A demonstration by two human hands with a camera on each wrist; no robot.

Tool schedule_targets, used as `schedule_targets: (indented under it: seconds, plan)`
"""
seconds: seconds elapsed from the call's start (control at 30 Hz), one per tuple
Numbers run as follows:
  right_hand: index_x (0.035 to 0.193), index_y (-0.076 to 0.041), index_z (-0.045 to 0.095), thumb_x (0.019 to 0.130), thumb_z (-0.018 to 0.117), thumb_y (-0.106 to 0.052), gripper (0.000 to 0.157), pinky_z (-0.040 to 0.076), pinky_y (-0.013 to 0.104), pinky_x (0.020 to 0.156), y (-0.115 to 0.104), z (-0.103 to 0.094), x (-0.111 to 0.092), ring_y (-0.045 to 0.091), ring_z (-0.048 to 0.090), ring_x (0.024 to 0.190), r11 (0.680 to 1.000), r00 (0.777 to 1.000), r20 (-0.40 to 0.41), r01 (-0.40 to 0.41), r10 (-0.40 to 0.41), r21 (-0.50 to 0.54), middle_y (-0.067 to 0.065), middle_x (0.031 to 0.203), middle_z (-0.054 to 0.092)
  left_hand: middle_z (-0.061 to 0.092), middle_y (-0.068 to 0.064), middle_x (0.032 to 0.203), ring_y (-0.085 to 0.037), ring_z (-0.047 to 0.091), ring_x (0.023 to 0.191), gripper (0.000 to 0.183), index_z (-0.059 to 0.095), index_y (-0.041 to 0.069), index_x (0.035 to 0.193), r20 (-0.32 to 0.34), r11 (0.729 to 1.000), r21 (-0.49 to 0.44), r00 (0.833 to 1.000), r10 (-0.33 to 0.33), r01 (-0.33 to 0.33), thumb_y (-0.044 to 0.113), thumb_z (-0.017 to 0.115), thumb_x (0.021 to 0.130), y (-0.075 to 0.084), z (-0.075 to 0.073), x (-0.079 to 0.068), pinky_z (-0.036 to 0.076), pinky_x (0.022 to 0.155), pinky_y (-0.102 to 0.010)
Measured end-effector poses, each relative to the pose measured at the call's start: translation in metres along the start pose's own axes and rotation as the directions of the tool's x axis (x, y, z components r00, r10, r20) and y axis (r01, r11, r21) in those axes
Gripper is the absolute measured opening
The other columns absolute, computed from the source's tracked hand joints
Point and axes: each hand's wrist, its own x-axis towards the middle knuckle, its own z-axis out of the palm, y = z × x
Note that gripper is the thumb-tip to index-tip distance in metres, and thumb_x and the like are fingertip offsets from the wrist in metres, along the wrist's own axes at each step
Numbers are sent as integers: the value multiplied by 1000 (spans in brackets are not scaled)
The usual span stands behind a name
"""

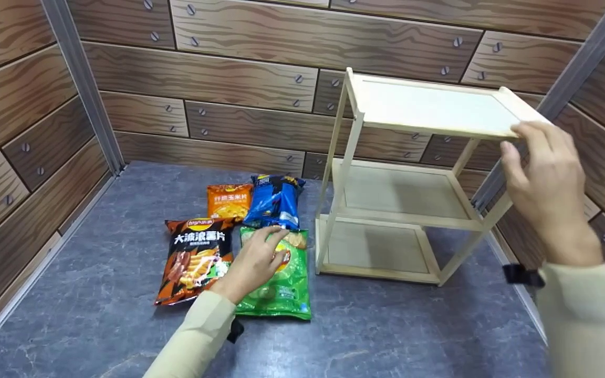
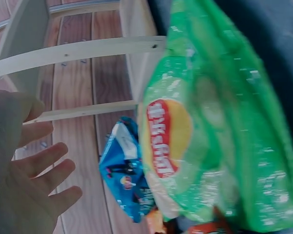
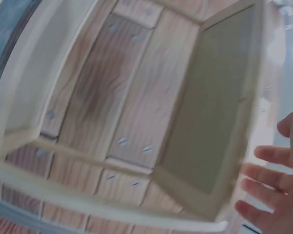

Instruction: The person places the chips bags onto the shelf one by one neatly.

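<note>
My left hand [image 1: 258, 257] is over the green chip bag [image 1: 294, 283], its fingers spread and slightly bent; the left wrist view shows a gap between the fingers and that bag. Left of it lies a black and orange chip bag [image 1: 192, 262]. Behind are a blue chip bag [image 1: 273, 202] and a small orange bag [image 1: 229, 199]. At the right, my right hand [image 1: 549, 173] is by the front right corner of the top board of a three-tier wooden shelf [image 1: 434, 105]. Its fingers are loosely extended with nothing held, the fingertips overlapping the corner in the head view.
The shelf stands on a grey marbled floor [image 1: 97, 262], right of the bags, with a middle board [image 1: 402, 194] and a bottom board [image 1: 381, 247]. Wood-patterned walls [image 1: 229, 68] with metal corner posts [image 1: 79, 73] enclose the back and both sides.
</note>
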Motion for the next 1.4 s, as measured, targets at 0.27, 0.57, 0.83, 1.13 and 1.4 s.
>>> schedule_targets:
  seconds: [0.27, 0.57, 0.83, 1.13, 1.4]
  plan:
    - [127, 4, 62, 100, 55, -26, 41, 34, 51, 116, 26, 5, 18, 43, 49, 132, 999, 993, 116, 31, -29, -17, 23, 136, 58, 57, -20, 131, -35, 58, 120, 41, 60, 7, 129, 40, 997, 54, 998, 45, -47, 25, 68, 94, -9, 16, -19, 50, 103, -48]
    - [132, -6, 63, 106, 37, -35, 47, 31, 47, 118, 24, 18, 29, 39, 53, 131, 997, 987, 162, -11, 23, -76, 15, 139, 59, 39, -23, 152, -47, 30, 144, 66, 43, 11, 148, 278, 994, 90, 957, -79, 56, 46, 61, 94, -15, 21, -36, 23, 117, -66]
    - [122, -12, 70, 105, 39, -37, 44, 42, 53, 104, 24, 26, 26, 41, 62, 116, 990, 997, 68, -35, 44, -133, 7, 129, 67, 22, -22, 162, -47, 18, 149, 91, 27, 21, 158, 439, 990, 51, 887, -144, 135, 64, 62, 86, -18, 23, -46, 16, 116, -71]
    - [115, -11, 73, 103, 39, -37, 45, 43, 54, 100, 25, 31, 25, 39, 64, 113, 991, 999, -18, -38, 36, -129, 6, 123, 71, 18, -21, 164, -44, 19, 150, 117, 28, 19, 157, 458, 986, 156, 879, -129, 63, 81, 67, 66, -13, 31, -52, 19, 116, -70]
    - [112, -9, 74, 102, 39, -34, 44, 43, 53, 97, 24, 35, 25, 38, 66, 111, 991, 998, -43, -46, 41, -128, 6, 119, 73, 15, -28, 162, -44, 18, 150, 116, 28, 15, 157, 512, 985, 154, 847, -144, 74, 80, 66, 68, -8, 42, -56, 19, 116, -70]
